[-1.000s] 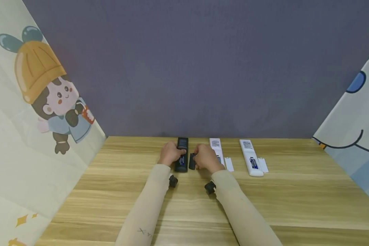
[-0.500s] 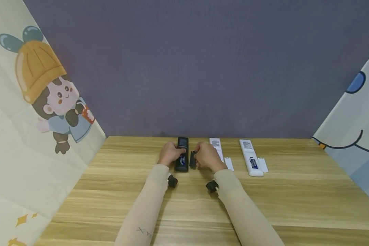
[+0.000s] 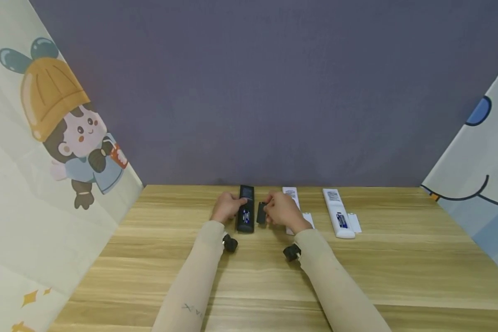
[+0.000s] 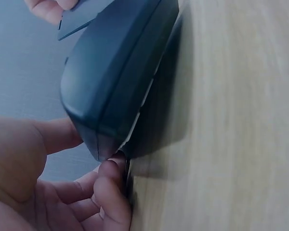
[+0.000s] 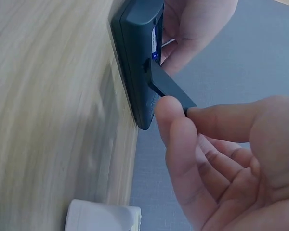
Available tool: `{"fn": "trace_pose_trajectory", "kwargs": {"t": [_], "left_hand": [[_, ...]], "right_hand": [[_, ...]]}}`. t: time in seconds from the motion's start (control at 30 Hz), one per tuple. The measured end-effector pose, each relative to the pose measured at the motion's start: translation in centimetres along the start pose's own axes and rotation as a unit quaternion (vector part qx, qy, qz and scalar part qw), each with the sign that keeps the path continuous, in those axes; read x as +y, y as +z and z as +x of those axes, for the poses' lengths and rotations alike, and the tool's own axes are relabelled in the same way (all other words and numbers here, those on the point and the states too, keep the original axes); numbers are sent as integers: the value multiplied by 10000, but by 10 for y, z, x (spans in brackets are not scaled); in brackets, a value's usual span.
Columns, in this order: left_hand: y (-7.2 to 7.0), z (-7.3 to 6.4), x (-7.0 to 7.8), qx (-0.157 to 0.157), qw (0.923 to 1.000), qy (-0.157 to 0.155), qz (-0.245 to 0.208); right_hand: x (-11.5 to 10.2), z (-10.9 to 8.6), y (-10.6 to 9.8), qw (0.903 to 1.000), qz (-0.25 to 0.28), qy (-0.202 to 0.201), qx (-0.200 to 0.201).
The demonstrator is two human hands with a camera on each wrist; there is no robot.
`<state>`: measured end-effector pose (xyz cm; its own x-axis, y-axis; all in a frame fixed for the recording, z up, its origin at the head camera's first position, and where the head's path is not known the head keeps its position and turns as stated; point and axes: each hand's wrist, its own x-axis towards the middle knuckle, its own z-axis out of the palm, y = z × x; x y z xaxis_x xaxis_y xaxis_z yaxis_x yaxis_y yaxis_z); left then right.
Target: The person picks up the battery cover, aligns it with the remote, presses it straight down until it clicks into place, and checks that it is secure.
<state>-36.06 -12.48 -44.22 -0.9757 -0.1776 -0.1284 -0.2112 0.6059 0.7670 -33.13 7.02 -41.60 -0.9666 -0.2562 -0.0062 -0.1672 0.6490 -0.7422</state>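
Observation:
A black remote control lies back side up, with several or at least two blue batteries showing in its bay. My left hand grips its left side, thumb on the near face and fingertips at the lower edge, as the left wrist view shows. Just right of it, my right hand pinches the black battery cover between thumb and fingers. In the right wrist view the cover is tilted beside the remote; whether they touch I cannot tell.
A white remote is partly hidden behind my right hand, with a white cover beside it. Farther right lies another white remote with batteries showing and its cover alongside. A grey-blue wall rises behind the wooden table.
My right hand has shifted slightly right and away from me, carrying the black cover with it. The left thumb has drawn back a little, uncovering more of the batteries.

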Motion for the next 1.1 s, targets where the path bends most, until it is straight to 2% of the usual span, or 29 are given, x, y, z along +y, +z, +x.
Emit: {"fn": "trace_pose_trajectory", "kwargs": {"t": [0.13,0.23,0.4,0.57,0.77,1.1], "left_hand": [[-1,-1,-2,-50,9997,-139,-168],[-2,0,-2,-102,9988,-180,-455],[-2,0,-3,-222,9945,-254,-994],[-3,0,-4,-293,9905,-249,-1318],[-6,-2,-4,-433,9838,-239,-1722],[-7,-5,-5,-657,9759,-259,-2063]], "right_hand": [[1,-1,-2,9999,-80,-89,47],[1,-1,-3,9998,-109,-136,85],[1,0,-3,9999,73,-134,80],[2,-1,-4,9997,203,-101,71],[1,-1,-5,9993,233,-247,149],[-3,-5,-11,9970,731,-243,117]]}}
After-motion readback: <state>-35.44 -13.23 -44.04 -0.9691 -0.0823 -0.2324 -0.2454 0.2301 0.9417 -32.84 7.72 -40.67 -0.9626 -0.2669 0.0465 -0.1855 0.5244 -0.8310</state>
